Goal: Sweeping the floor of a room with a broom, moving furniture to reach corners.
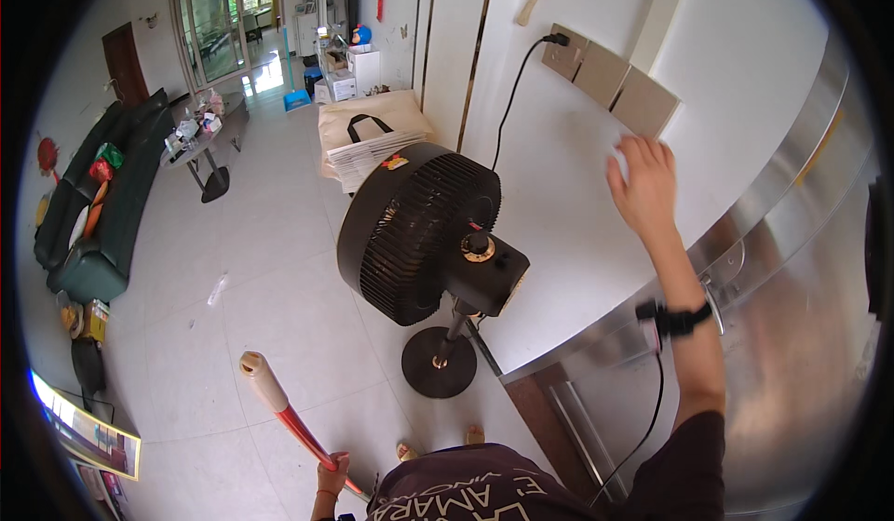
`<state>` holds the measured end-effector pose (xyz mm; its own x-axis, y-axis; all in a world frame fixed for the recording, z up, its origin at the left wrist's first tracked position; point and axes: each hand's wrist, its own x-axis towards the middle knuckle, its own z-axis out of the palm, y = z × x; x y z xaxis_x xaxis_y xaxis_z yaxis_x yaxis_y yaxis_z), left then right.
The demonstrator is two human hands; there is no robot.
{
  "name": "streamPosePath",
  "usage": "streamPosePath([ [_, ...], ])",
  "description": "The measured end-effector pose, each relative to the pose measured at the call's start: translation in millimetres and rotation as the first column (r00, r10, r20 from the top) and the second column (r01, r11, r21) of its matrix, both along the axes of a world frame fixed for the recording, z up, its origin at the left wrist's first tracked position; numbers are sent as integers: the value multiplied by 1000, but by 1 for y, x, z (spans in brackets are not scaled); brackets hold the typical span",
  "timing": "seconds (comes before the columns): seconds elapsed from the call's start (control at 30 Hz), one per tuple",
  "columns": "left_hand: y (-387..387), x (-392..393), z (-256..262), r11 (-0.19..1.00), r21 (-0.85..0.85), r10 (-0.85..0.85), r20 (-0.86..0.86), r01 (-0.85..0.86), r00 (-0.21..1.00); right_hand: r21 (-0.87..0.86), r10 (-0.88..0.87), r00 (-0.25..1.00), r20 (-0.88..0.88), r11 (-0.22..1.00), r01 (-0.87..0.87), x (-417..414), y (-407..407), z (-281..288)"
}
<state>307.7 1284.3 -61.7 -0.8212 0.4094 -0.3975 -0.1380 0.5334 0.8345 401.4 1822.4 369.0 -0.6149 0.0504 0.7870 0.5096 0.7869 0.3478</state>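
Note:
My left hand (333, 472) is wrapped around a red pole (302, 424) with a cream plastic end cap that has a hole in its tip. The pole slants up and away from me; its lower end is hidden by my body. My right hand (644, 182) is raised towards the white wall, empty, its thumb apart from the fingers and slightly blurred. Just beyond its fingertips are beige wall plates (602, 74), and a black plug (557, 39) sits in the farthest one. A black pedestal fan (419, 235) stands between my hands, its cord running up to the plug.
A steel door (782, 325) with a lever handle is at my right. Behind the fan are a cream bag (377, 116) and stacked flat sheets (380, 154). A dark green sofa (115, 200) and a cluttered table (195, 147) stand left. A blue dustpan (297, 100) is farther back.

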Motion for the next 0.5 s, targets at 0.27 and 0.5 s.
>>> streamPosePath([
  [0.27, -26, 14, 2, 1000, -17, -6, -82, 5, 997, 363, -367, 899, 239, 892, 268, -114, 108, 39],
  [0.5, -60, 35, -14, 992, 77, 105, -81, -99, 991, 159, -392, 905, 165, 916, 368, -120, 61, 63],
])
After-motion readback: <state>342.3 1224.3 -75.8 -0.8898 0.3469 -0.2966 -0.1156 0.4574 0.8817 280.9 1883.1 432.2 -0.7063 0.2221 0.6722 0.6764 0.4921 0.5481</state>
